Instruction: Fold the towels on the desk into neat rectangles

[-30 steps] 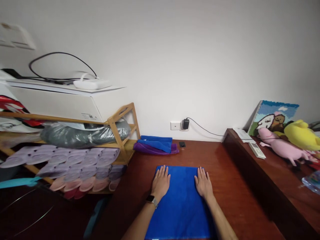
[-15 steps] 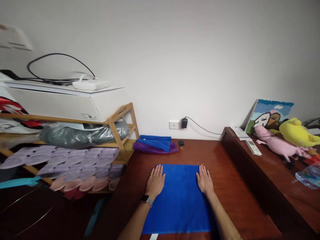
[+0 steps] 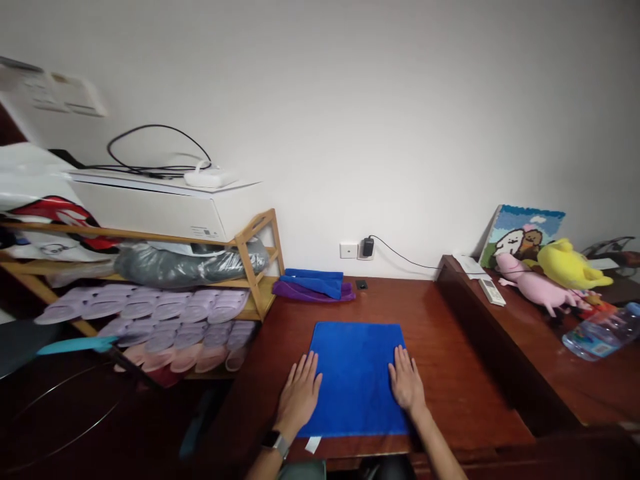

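Observation:
A blue towel (image 3: 357, 383) lies flat on the reddish-brown table (image 3: 465, 380), with a small white tag (image 3: 313, 445) sticking out at its near left edge. My left hand (image 3: 299, 393) rests flat with fingers stretched at the towel's left edge, partly on the wood; a watch is on that wrist. On the opposite edge, my right hand (image 3: 407, 383) lies flat, its fingers extended over the towel. Neither hand grips anything. Against the wall at the table's back left, a folded blue towel (image 3: 315, 283) lies on a folded purple towel (image 3: 295, 292).
To the left, a wooden rack (image 3: 257, 267) holds lilac and pink slippers (image 3: 165, 303) and a white box (image 3: 150, 203). A raised ledge on the right carries a remote (image 3: 492, 292), plush toys (image 3: 535, 283) and a plastic bottle (image 3: 600, 333). A black charger (image 3: 368, 247) is plugged into the wall.
Both hands have slid toward me along the towel's side edges, away from its far corners. The camera view has shifted, showing more of the left side and the table's near edge.

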`<state>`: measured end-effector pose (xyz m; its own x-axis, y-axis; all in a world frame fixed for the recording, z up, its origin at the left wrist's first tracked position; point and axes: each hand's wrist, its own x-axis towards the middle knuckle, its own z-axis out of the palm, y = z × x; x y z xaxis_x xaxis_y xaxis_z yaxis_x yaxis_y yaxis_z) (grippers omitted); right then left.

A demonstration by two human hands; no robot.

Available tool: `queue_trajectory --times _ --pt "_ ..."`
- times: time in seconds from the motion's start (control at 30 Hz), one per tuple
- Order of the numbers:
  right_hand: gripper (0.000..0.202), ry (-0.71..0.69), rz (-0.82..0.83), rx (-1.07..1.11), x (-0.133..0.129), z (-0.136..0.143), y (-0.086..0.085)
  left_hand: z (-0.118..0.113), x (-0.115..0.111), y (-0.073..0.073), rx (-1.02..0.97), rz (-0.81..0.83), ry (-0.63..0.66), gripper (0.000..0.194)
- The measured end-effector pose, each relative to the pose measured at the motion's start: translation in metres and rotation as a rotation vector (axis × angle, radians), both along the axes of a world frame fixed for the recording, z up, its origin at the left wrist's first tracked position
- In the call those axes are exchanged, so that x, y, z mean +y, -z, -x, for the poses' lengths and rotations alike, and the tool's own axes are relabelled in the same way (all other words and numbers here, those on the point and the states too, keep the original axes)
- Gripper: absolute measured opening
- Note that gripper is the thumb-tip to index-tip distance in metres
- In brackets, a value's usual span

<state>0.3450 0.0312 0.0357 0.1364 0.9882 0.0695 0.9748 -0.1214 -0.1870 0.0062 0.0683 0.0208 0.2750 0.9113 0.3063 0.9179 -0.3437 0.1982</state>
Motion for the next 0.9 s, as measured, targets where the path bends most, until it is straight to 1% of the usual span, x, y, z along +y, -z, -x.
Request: queue_trajectory --times 0.03,0.07,0.1,0.13,0.2,0.27,0.3,0.33,0.4,0.5,0.57,0.6,0.67,0.8,0.9 --pt "0.069 0.026 -0.011 0.002 -0.003 -0.003 -0.003 0.006 -0.001 -0.004 0.003 -0.008 -0.004 0.06" --pt "0.07 0.037 -0.035 0.008 -0.007 0.0 -0.004 0.006 -0.004 -0.009 0.002 -0.022 0.004 0.061" --pt "0.071 0.029 -0.069 0.017 -0.013 0.008 -0.005 0.0 -0.009 -0.013 -0.002 -0.041 0.024 0.06" --pt "0.071 0.001 -0.103 0.027 -0.02 0.02 -0.004 -0.01 -0.016 -0.017 -0.008 -0.059 0.058 0.059" --pt "0.069 -0.098 -0.139 0.05 -0.036 0.05 -0.001 -0.037 -0.032 -0.021 -0.007 -0.068 0.174 0.057" --pt "0.067 -0.189 -0.115 0.068 -0.05 0.073 0.002 -0.06 -0.045 -0.019 0.01 -0.036 0.281 0.056" --pt "0.066 -0.202 -0.095 0.07 -0.055 0.077 0.002 -0.065 -0.05 -0.017 0.018 -0.014 0.298 0.056" --pt "0.066 -0.192 -0.078 0.069 -0.059 0.076 0.002 -0.065 -0.052 -0.014 0.02 0.005 0.279 0.056" --pt "0.067 -0.134 -0.053 0.057 -0.065 0.062 0.0 -0.05 -0.052 -0.007 0.014 0.026 0.176 0.057" --pt "0.069 -0.05 -0.032 0.041 -0.069 0.029 0.0 -0.012 -0.046 0.004 0.008 0.027 0.043 0.059" --pt "0.069 -0.037 -0.041 0.039 -0.07 0.014 0.003 0.009 -0.043 0.009 0.008 0.022 0.009 0.06" --pt "0.069 -0.037 -0.05 0.041 -0.071 0.01 0.004 0.016 -0.042 0.01 0.008 0.022 0.004 0.06" --pt "0.069 -0.039 -0.059 0.039 -0.07 0.009 0.007 0.021 -0.043 0.01 0.004 0.025 0.009 0.06" --pt "0.07 -0.024 -0.018 0.006 -0.071 0.015 0.005 0.017 -0.047 0.009 -0.007 0.034 0.014 0.061" --pt "0.07 -0.012 0.016 -0.003 -0.073 0.013 0.003 0.018 -0.051 0.01 -0.012 0.023 0.026 0.062"
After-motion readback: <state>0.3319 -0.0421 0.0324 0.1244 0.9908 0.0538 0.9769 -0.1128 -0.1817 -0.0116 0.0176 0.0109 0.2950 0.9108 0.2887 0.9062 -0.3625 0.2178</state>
